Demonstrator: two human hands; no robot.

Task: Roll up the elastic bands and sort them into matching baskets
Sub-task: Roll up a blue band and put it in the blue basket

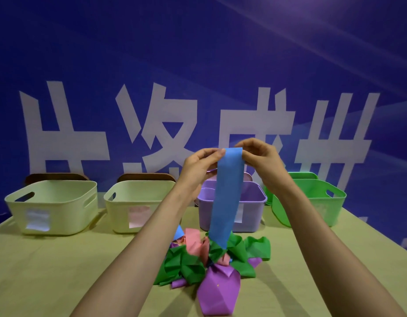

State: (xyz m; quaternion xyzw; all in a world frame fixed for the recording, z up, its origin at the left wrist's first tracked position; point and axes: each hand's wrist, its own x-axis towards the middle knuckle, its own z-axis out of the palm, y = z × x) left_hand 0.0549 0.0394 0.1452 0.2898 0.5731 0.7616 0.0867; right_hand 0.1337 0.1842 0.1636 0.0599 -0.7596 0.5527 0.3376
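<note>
Both hands are raised in front of the lavender plastic basket (pixel 255 197). The left hand (pixel 199 164) pinches the top left corner of a long blue flat elastic band (pixel 227 197), and the right hand (pixel 262 161) pinches its top right corner. The band hangs straight down across that basket's front. Its lower end reaches a tangled pile of green, pink and purple elastic bands (pixel 193 264) on the olive tabletop (pixel 60 271), just in front of the basket. Left of the basket stands a cream plastic basket (pixel 120 207), with a second cream plastic basket (pixel 65 202) beyond it. To the right stands a green plastic basket (pixel 312 202).
</note>
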